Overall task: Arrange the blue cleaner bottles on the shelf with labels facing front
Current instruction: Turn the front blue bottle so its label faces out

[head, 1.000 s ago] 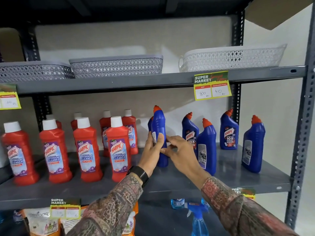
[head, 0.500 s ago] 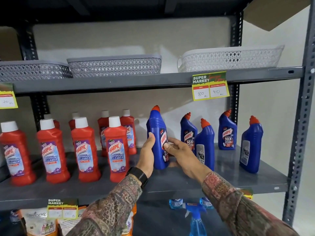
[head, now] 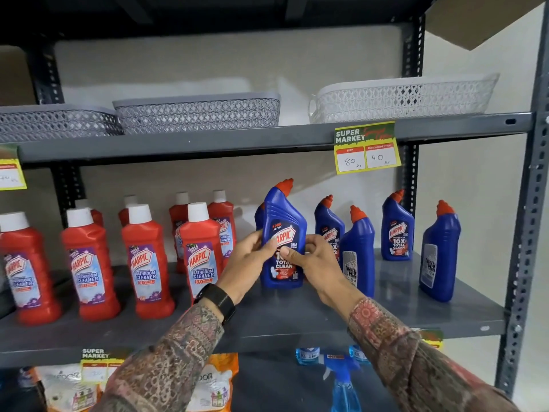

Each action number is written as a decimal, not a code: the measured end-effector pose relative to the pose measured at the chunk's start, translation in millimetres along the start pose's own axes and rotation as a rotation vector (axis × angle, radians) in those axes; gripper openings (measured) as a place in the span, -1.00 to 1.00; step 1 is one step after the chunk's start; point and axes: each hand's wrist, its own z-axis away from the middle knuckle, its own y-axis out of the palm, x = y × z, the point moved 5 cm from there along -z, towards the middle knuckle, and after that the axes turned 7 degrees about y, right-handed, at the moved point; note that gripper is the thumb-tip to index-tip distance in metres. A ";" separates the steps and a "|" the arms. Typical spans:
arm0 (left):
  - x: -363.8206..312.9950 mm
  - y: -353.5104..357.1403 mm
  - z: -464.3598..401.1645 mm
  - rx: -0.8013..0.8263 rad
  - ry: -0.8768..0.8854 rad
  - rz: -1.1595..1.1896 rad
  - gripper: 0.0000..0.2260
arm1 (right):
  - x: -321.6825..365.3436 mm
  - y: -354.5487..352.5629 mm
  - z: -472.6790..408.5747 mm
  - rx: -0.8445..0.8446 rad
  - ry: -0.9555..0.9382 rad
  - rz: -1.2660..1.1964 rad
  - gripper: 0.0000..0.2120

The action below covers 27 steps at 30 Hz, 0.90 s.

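Note:
Both hands grip one blue cleaner bottle (head: 283, 230) standing on the grey middle shelf (head: 297, 316), its label facing front. My left hand (head: 248, 260) holds its left side and my right hand (head: 315, 260) holds its right side. Behind it, another blue bottle is mostly hidden. To the right stand a blue bottle (head: 328, 221) with label front, a blue bottle (head: 358, 251) showing its back label, a blue bottle (head: 397, 230) with label front, and a blue bottle (head: 439, 254) showing its back label.
Several red bathroom cleaner bottles (head: 145, 263) fill the shelf's left half. Two grey baskets (head: 196, 113) and a white basket (head: 404, 98) sit on the upper shelf. A price tag (head: 367, 150) hangs from its edge. Spray bottles (head: 341, 382) and pouches stand below.
The held blue bottle has been turned from side-on until its label faces front. Both hands stayed on it and shifted round to its sides.

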 end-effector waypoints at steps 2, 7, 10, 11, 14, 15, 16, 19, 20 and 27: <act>-0.7 -1.3 -0.7 0.040 0.007 -0.094 -0.71 | 0.3 -1.8 -2.8 -0.053 -0.066 0.081 -0.45; 2.0 -8.1 -2.1 -0.025 0.016 -0.046 -0.81 | 5.2 -3.5 -4.4 -0.021 -0.128 0.148 -0.59; 9.9 -14.1 -2.8 -0.052 0.006 0.002 -0.80 | 8.2 -3.3 -2.7 0.072 -0.114 0.174 -0.56; 13.8 -14.7 -2.8 -0.049 0.001 0.004 -0.78 | 7.2 -3.2 -2.4 0.076 -0.119 0.199 -0.54; 29.3 -12.7 1.1 -0.032 -0.015 -0.011 -0.71 | -4.1 -4.2 -1.0 0.036 -0.129 0.256 -0.49; 33.8 -11.8 2.3 -0.026 -0.016 -0.019 -0.70 | -8.9 -4.5 -1.4 0.022 -0.130 0.274 -0.46; 38.6 -11.4 2.9 -0.022 -0.017 -0.028 -0.69 | -13.1 -4.9 -1.5 0.013 -0.128 0.289 -0.45; 50.1 -11.4 5.2 -0.021 -0.030 -0.041 -0.69 | -25.1 -4.7 -1.9 0.000 -0.114 0.318 -0.47; 53.5 -11.2 5.6 -0.021 -0.039 -0.039 -0.69 | -29.0 -4.8 -2.9 -0.007 -0.110 0.331 -0.48; 66.9 -10.9 6.9 -0.010 -0.064 -0.025 -0.71 | -43.9 -6.0 -8.4 -0.049 -0.108 0.395 -0.46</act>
